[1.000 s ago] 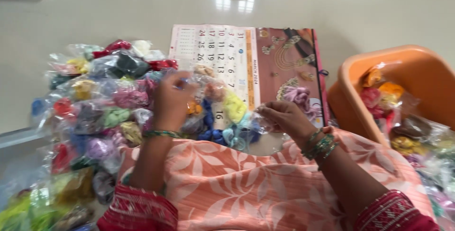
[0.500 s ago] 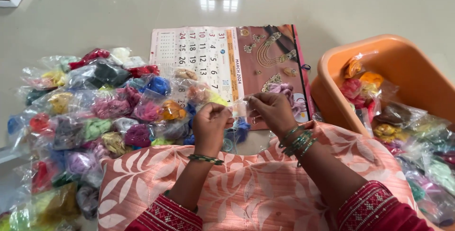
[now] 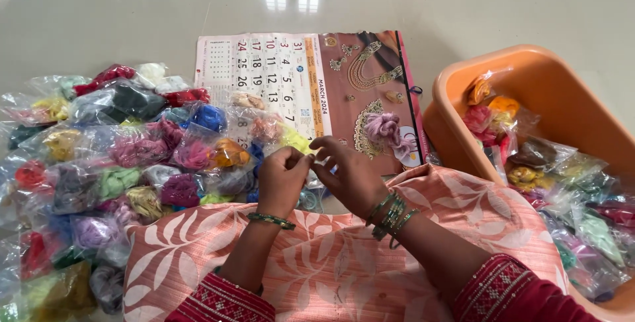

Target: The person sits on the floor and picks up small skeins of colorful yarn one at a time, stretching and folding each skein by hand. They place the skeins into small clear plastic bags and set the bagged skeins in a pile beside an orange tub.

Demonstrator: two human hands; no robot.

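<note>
On a pale, glossy floor, seen from above, a person sits with a peach leaf-patterned cloth [image 3: 344, 262] spread over the lap at the near edge. The far half of the floor is bare and open, with only a bright reflection near the far edge. At the left, a wide heap of small clear packets of coloured thread [image 3: 112, 170] runs from the near left corner up to the middle, crowding that side. At the right, an orange plastic tub [image 3: 529, 64] holds more packets; its rim sits just beside the cloth. Between heap and tub, a wall calendar [image 3: 311, 84] lies flat, with a loose lilac thread bundle [image 3: 385, 127] resting on its right page.

Both hands meet over the near edge of the calendar, just beyond the cloth. The left hand [image 3: 281, 180] is curled nearly closed, fingertips pinched. The right hand [image 3: 350, 176] is half open, fingers bent, its fingertips touching those of the left. Something small and clear seems pinched between them, too small to make out. Green bangles circle both wrists.
</note>
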